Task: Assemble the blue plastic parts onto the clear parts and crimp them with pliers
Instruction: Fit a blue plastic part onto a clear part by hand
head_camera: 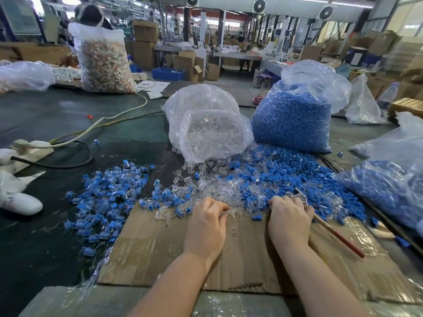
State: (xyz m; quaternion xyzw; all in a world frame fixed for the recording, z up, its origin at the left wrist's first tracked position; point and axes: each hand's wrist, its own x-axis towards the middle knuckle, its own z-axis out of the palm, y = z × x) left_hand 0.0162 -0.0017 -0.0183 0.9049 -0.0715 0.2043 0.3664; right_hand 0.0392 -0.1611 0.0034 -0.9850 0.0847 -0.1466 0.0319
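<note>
The pliers [329, 225] are being held in the clenched grip of the right hand [289, 216], their metal nose poking out past the knuckles and their red handle trailing back over the cardboard [160, 252]. The left hand [207, 221] is being rested on the cardboard with its fingers curled at the edge of the clear parts [206, 184]; whether a part is being pinched in that grip cannot be told. The clear parts are being spilled from an open bag [206, 124] in the middle of the tabletop [45, 236]. The loose blue parts [286, 175] are being heaped just to their right, in front of a full bag of blue parts [293, 120]. Assembled pieces [103, 195] are being piled to the left.
</note>
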